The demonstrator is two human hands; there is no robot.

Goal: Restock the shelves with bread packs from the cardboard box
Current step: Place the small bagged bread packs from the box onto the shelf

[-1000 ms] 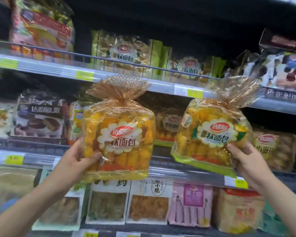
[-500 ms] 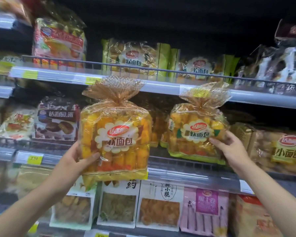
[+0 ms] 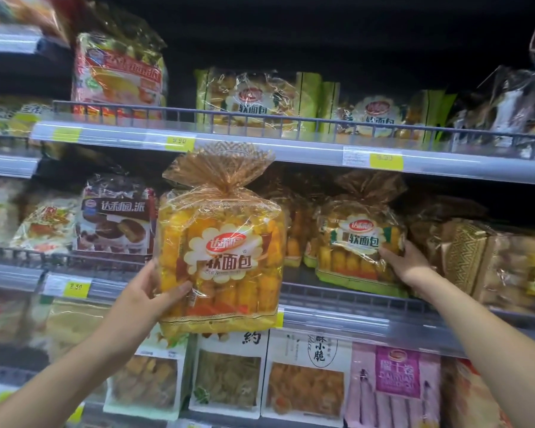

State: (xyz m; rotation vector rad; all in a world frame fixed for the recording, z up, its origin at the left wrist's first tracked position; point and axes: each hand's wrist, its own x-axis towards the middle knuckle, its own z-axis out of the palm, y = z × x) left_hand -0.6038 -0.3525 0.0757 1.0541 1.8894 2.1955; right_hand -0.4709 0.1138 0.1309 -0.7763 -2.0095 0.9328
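Right bread pack farther onto shelf

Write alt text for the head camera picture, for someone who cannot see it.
A person's left hand holds a bread pack up before stocked shop shelves, while the right hand grips a second bread pack on the middle shelf.
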